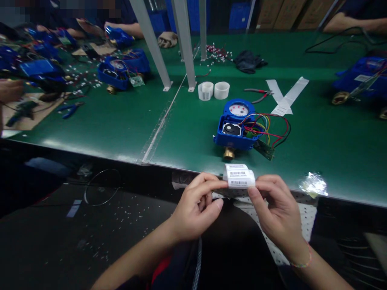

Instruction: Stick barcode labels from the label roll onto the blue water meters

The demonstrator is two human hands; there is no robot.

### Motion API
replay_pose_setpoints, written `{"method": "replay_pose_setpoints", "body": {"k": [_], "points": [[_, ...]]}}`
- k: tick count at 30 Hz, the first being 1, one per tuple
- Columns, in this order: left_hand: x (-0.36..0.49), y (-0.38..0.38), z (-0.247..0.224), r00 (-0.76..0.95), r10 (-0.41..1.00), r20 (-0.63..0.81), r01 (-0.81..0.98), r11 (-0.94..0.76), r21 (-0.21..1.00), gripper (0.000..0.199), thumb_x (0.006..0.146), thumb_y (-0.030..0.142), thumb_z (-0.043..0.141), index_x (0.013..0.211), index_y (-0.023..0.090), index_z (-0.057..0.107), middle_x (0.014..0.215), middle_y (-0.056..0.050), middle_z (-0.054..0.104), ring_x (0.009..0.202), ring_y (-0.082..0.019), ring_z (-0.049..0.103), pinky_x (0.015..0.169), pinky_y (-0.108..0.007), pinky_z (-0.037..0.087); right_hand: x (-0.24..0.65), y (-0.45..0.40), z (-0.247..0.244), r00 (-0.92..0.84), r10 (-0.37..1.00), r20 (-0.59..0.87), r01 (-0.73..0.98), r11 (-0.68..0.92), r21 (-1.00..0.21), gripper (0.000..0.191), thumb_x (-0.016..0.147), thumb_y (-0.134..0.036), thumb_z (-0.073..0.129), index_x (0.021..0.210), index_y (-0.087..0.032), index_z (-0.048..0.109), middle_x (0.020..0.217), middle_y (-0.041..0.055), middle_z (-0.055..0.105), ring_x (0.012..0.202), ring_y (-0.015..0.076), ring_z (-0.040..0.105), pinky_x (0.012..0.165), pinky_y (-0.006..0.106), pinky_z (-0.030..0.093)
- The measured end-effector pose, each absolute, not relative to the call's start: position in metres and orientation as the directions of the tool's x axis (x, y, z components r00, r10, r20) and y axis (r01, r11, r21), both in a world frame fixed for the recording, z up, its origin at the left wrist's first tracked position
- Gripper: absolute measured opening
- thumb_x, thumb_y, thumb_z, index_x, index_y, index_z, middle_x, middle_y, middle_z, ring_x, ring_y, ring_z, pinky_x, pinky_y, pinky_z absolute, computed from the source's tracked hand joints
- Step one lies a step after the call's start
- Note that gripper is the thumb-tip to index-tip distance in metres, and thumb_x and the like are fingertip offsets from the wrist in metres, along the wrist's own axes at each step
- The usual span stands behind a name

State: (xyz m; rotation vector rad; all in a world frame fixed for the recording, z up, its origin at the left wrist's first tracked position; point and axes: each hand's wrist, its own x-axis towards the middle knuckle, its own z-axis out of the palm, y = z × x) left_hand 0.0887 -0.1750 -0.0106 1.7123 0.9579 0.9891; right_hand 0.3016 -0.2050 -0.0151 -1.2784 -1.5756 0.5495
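Observation:
A small white roll of barcode labels [238, 177] is held between my hands at the table's front edge. My right hand [278, 213] pinches its right end between thumb and forefinger. My left hand [199, 209] supports the left end with its outstretched forefinger; the other fingers are curled and the thumb lies apart from the roll. Just beyond stands a blue water meter [236, 139] with its housing uncovered, a round dial on top and a brass fitting towards me. Coloured wires run from it to a small green circuit board [265, 150] on the table.
Two label rolls [221, 90], red-handled cutters [258, 96] and crossed label strips [282, 98] lie behind the meter. Grey metal posts [185, 48] rise from the green table [121, 129]. More blue meters [361, 78] stand on both sides. Other people's arms [341, 23] show across the table.

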Motion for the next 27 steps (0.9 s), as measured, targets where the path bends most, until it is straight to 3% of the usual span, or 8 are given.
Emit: {"method": "replay_pose_setpoints", "body": {"k": [3,5,8,11,17,20,24,27], "points": [[0.096,-0.176,-0.004,0.371,0.923,-0.100,0.020,0.099,0.995,0.033,0.094,0.040,0.066,0.120,0.021,0.073,0.108,-0.009,0.069,0.052,-0.007,0.056,0.044,-0.022,0.046,0.303,-0.204,-0.017,0.040,0.897,0.440,0.504,0.362,-0.784,0.010,0.095,-0.015,0.066,0.098,-0.024,0.067,0.093,0.0035,0.057,0.082,0.0182,0.057,0.066,0.031,0.046],[0.102,-0.173,-0.003,0.330,0.925,-0.188,-0.065,0.222,0.973,0.032,0.094,0.044,0.066,0.114,0.020,0.075,0.103,-0.008,0.072,0.048,-0.007,0.056,0.045,-0.022,0.049,0.303,-0.203,-0.018,0.031,0.888,0.459,0.529,0.375,-0.761,0.010,0.096,-0.014,0.065,0.098,-0.024,0.066,0.092,0.0033,0.057,0.082,0.0183,0.057,0.067,0.032,0.047],[0.109,-0.171,-0.004,0.260,0.954,-0.149,-0.139,0.189,0.972,0.025,0.090,0.042,0.071,0.098,0.019,0.078,0.108,-0.008,0.071,0.053,-0.007,0.059,0.048,-0.023,0.054,0.304,-0.204,-0.020,0.004,0.873,0.488,0.562,0.401,-0.723,0.010,0.096,-0.014,0.065,0.098,-0.024,0.065,0.091,0.0031,0.056,0.082,0.0184,0.056,0.069,0.032,0.047],[0.112,-0.172,-0.005,0.273,0.947,-0.169,-0.160,0.218,0.963,0.024,0.087,0.040,0.075,0.096,0.017,0.076,0.115,-0.009,0.069,0.053,-0.006,0.061,0.048,-0.022,0.053,0.305,-0.205,-0.023,-0.013,0.859,0.511,0.591,0.419,-0.689,0.011,0.095,-0.014,0.066,0.100,-0.024,0.065,0.092,0.0031,0.057,0.082,0.0184,0.057,0.070,0.033,0.048],[0.114,-0.175,-0.010,0.389,0.869,-0.306,-0.227,0.412,0.882,0.037,0.088,0.048,0.074,0.112,0.020,0.070,0.108,-0.008,0.075,0.038,-0.003,0.053,0.032,-0.017,0.034,0.305,-0.204,-0.029,-0.062,0.841,0.537,0.613,0.457,-0.645,0.015,0.095,-0.013,0.067,0.105,-0.024,0.066,0.095,0.0048,0.059,0.085,0.0200,0.059,0.072,0.034,0.051],[0.116,-0.173,-0.014,0.370,0.861,-0.349,-0.259,0.456,0.852,0.036,0.088,0.048,0.074,0.105,0.017,0.069,0.093,-0.006,0.075,0.041,-0.005,0.057,0.031,-0.015,0.027,0.306,-0.203,-0.031,-0.093,0.849,0.520,0.588,0.469,-0.659,0.015,0.094,-0.012,0.066,0.105,-0.023,0.066,0.096,0.0053,0.060,0.086,0.0201,0.061,0.071,0.034,0.052],[0.120,-0.173,-0.014,0.352,0.870,-0.345,-0.290,0.452,0.844,0.032,0.088,0.045,0.075,0.096,0.017,0.061,0.078,-0.001,0.070,0.057,-0.011,0.070,0.036,-0.012,0.034,0.311,-0.203,-0.027,-0.050,0.832,0.553,0.642,0.451,-0.620,0.026,0.089,-0.015,0.072,0.113,-0.022,0.065,0.102,0.0080,0.063,0.086,0.0211,0.061,0.071,0.035,0.053],[0.123,-0.176,-0.010,0.358,0.879,-0.315,-0.277,0.422,0.863,0.032,0.089,0.044,0.074,0.093,0.018,0.055,0.080,-0.001,0.070,0.068,-0.016,0.075,0.042,-0.013,0.043,0.315,-0.200,-0.019,-0.043,0.767,0.640,0.698,0.481,-0.530,0.038,0.086,-0.016,0.076,0.121,-0.020,0.064,0.116,0.0125,0.066,0.104,0.0276,0.063,0.087,0.044,0.055]]}}
